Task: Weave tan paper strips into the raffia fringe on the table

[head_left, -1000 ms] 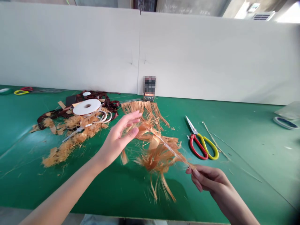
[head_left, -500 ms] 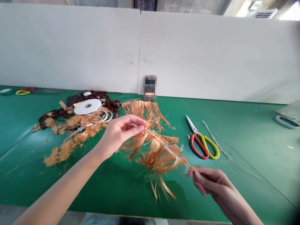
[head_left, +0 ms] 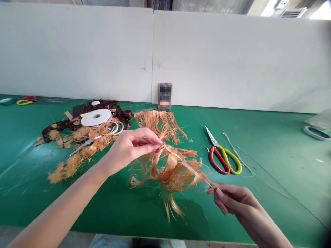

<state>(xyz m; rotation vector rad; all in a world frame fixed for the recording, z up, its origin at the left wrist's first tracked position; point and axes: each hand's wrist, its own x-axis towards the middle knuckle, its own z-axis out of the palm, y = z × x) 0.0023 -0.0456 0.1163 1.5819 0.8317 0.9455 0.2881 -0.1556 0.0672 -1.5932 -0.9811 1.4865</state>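
Note:
Between my hands stretches a thin pale stem (head_left: 187, 166) wound with tan frayed ribbon (head_left: 169, 174), whose loose strips hang down over the green table. My left hand (head_left: 139, 144) pinches the ribbon at the stem's upper left end with thumb and fingertips. Lower right, my right hand (head_left: 230, 199) is closed in a pinch on the stem's other end. Just behind them a fringed piece of tan ribbon (head_left: 161, 124) lies flat. Right of the work, scissors (head_left: 219, 155) with one red and one yellow handle rest with blades apart.
At left are a white spool (head_left: 96, 117), dark brown ribbon (head_left: 54, 129) and tan frayed scraps (head_left: 69, 168). Thin wires (head_left: 240, 155) lie right of the scissors. A tape roll (head_left: 317, 133) sits far right. White panels (head_left: 232, 62) stand along the back edge.
My left hand has shifted slightly right and down along the ribbon. The hanging strips have swung a little to the left. My right hand keeps its pinch, nearly still.

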